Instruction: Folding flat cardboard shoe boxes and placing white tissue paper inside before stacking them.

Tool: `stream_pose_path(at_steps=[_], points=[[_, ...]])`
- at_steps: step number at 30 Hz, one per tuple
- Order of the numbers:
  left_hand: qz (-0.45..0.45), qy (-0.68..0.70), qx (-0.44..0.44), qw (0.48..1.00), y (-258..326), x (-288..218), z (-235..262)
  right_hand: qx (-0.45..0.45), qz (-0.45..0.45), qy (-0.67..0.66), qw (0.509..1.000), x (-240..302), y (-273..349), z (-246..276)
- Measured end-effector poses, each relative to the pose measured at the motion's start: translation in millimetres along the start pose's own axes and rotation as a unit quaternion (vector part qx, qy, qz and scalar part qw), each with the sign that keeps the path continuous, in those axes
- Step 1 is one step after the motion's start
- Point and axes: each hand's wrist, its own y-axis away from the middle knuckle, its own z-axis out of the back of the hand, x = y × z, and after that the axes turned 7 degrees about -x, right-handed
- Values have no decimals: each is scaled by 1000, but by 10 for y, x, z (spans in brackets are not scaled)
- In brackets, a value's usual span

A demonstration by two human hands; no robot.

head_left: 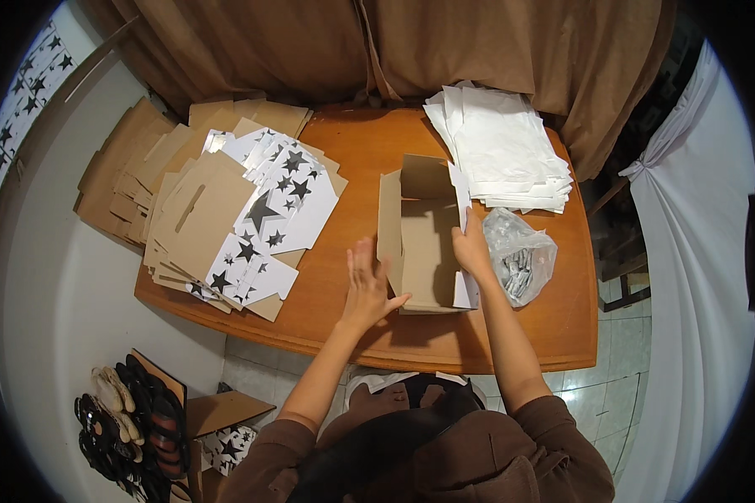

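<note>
An open cardboard box [428, 243], brown inside with a white outer face on its right, stands on the wooden table in front of me. My right hand [471, 246] grips its right wall, thumb and fingers on either side of the edge. Beside the left wall is my left hand [367, 283], its fingers spread and slightly blurred, the thumb by the box's near left corner. Whether it touches the cardboard I cannot tell. The box's top flaps point upward. Just right of the box lies a clear plastic bag [520, 256] with small silvery packets inside.
Flat unfolded boxes [201, 210], some printed with black stars, lie piled on the table's left. A stack of white sheets [503, 147] is at the back right. Brown curtains [277, 46] hang behind the wooden table [327, 323]. Several pairs of footwear [134, 419] stand at lower left.
</note>
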Motion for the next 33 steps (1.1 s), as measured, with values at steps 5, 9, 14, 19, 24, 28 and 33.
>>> stream_pose_path(at_steps=[5, 9, 14, 19, 24, 28, 33], points=[[-373, -235, 193, 877, -297, -30, 139, 47, -38, -43, 997, 62, -18, -7], [-174, -290, 310, 889, -425, -253, 180, 63, -34, -68, 995, 8, -34, -62], [20, -416, 447, 791, -469, -238, 95, 60, -54, -22, 996, 58, 33, -132], [258, -261, 552, 749, -611, 44, -129, 63, -43, 49, 996, 175, 119, -151], [132, -365, 350, 852, -651, 123, -536, 74, 18, 57, 995, 62, 156, -84], [31, -339, 282, 897, -874, 465, -869, 59, 38, 28, 997, 24, 161, -42], [129, -270, 188, 936, -1288, 786, -1075, 67, 71, 81, 992, 56, 292, -26]])
